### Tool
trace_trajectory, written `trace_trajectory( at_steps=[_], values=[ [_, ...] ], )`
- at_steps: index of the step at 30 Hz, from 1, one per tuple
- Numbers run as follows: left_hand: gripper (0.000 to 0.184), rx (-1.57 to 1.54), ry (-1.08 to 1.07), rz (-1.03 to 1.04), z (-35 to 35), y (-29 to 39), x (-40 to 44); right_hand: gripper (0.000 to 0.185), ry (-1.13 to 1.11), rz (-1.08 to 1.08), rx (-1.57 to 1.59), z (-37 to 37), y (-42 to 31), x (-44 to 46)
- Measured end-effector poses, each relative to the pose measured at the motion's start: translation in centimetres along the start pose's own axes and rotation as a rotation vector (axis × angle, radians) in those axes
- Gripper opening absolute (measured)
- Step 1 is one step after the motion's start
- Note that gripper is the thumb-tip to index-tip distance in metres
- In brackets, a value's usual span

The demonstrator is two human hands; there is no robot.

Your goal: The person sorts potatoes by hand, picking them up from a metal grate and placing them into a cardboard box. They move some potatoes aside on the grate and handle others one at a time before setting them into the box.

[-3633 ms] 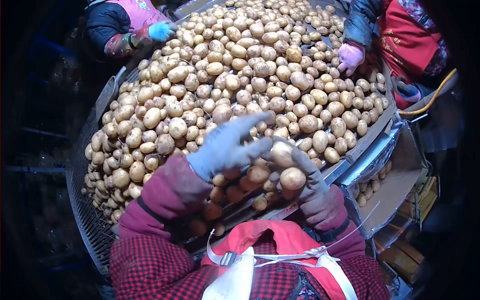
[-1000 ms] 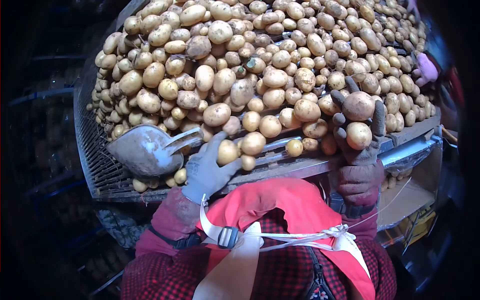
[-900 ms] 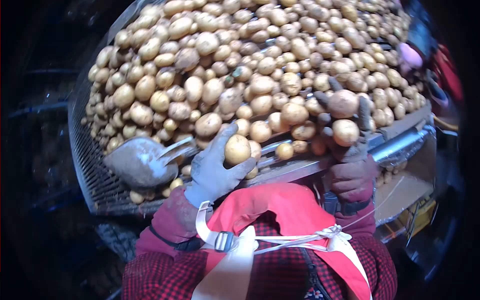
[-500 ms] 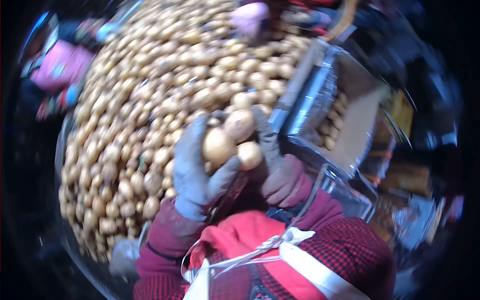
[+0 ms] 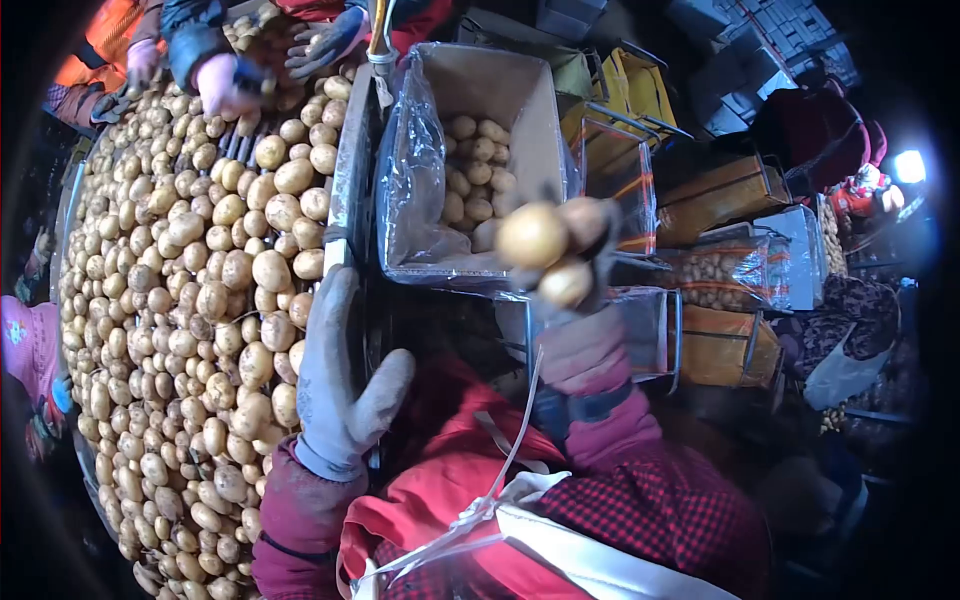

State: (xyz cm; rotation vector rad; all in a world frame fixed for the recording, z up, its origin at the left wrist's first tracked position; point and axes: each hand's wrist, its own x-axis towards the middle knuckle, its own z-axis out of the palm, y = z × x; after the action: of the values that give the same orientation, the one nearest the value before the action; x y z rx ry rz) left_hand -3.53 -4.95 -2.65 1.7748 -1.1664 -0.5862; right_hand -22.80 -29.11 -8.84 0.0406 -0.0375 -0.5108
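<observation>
My right hand (image 5: 588, 335), in a worn glove, is closed around potatoes (image 5: 532, 236), three of which show. It is above the near right corner of a cardboard box (image 5: 493, 85) lined with clear plastic, which has several potatoes (image 5: 478, 175) inside. Motion blurs the fingers a little. My left hand (image 5: 340, 385), in a grey glove, is open and holds nothing. Its thumb stands apart from the fingers, which lie by the metal edge (image 5: 345, 200) of the sorting table. Beside it spreads a thick layer of loose potatoes (image 5: 215, 300).
At the top left, other people's gloved hands (image 5: 225, 85) work over the potatoes. A person in a pink sleeve (image 5: 30, 345) is at the left edge. Right of the box stand orange crates (image 5: 725, 345), a yellow crate (image 5: 635, 85) and a plastic-covered box of potatoes (image 5: 715, 275).
My view has turned right. The potatoes, cupped between both hands before, are now in my right hand over by the box. My left hand has come away from them and opened.
</observation>
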Motion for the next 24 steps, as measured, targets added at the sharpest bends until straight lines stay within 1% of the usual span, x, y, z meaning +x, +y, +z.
trace_trajectory(
  at_steps=[2,3,4,5,6,7,8,9,10,11,12,13,14,15,16,17,18,20,21,22,24],
  values=[
    [0.080,-0.162,0.065,-0.105,0.0,-0.5,-1.5,0.053,0.248,-0.267,-0.259,0.4,-5.0,-1.7],
    [0.080,-0.163,0.064,-0.103,-0.3,-0.9,-2.5,0.053,0.380,-0.398,-0.485,0.1,-7.3,-2.6],
    [0.076,-0.091,0.075,-0.121,-0.8,-1.4,-3.5,0.059,0.506,-0.745,-1.413,-1.4,-9.3,-2.9],
    [0.072,-0.019,0.089,-0.139,-1.1,-1.7,-4.0,0.074,0.644,-0.817,-1.964,-2.8,-11.4,-3.5],
    [0.072,-0.018,0.097,-0.140,-1.1,-1.4,-4.2,0.092,0.890,-0.919,-2.485,-4.1,-13.5,-4.2],
    [0.068,-0.003,0.064,-0.160,-1.2,-1.0,-4.9,0.070,0.876,-0.656,-2.054,-5.8,-16.4,-4.5],
    [0.064,0.034,0.056,-0.205,-1.9,-0.3,-6.1,0.051,0.924,-0.499,-1.450,-7.3,-19.1,-5.0],
    [0.060,0.034,0.020,-0.139,-1.9,-1.3,-6.6,0.035,1.058,-0.405,-0.998,-8.8,-21.7,-5.5],
    [0.056,0.083,0.003,-0.130,-2.4,-0.7,-7.4,0.031,1.056,-0.494,-0.915,-7.1,-19.6,-4.4],
    [0.056,0.241,0.004,-0.012,-2.6,-1.4,-8.5,0.041,0.999,-0.495,-1.001,-6.6,-18.2,-3.2],
    [0.055,0.228,0.054,-0.011,-2.4,-1.0,-9.7,0.051,0.940,-0.501,-1.083,-6.1,-16.8,-2.0],
    [0.053,0.227,0.045,-0.023,-3.0,-0.2,-10.5,0.062,0.880,-0.510,-1.162,-5.5,-15.4,-0.6],
    [0.053,0.269,0.069,0.002,-3.2,-0.3,-11.6,0.065,0.688,-0.483,-1.053,-3.8,-12.6,1.0],
    [0.053,0.287,0.089,-0.010,-3.2,-0.3,-12.5,0.069,0.270,-0.250,-0.949,-5.1,-13.8,1.6],
    [0.053,0.284,0.101,-0.015,-3.7,-0.2,-13.4,0.069,0.253,-0.209,-0.933,-4.3,-10.1,3.6],
    [0.052,0.306,0.079,-0.062,-5.0,0.6,-13.8,0.069,0.143,-0.170,-1.102,-2.1,-4.1,5.4],
    [0.047,0.379,0.149,-0.120,-5.8,1.2,-15.0,0.070,0.028,-0.143,-1.271,-0.4,0.9,6.5],
    [0.044,0.519,0.225,-0.216,-8.6,1.8,-17.2,0.066,-0.077,0.056,-1.143,0.5,6.9,7.8],
    [0.042,0.622,0.282,-0.281,-10.2,1.9,-18.6,0.064,-0.024,0.130,-1.080,1.3,9.9,7.7],
    [0.041,0.725,0.337,-0.349,-11.9,1.9,-19.8,0.063,-0.050,0.207,-1.007,0.3,11.8,7.9],
    [0.044,0.881,0.427,-0.472,-15.1,3.0,-21.3,0.062,-0.114,0.243,-1.111,0.8,16.2,6.8]
  ],
)
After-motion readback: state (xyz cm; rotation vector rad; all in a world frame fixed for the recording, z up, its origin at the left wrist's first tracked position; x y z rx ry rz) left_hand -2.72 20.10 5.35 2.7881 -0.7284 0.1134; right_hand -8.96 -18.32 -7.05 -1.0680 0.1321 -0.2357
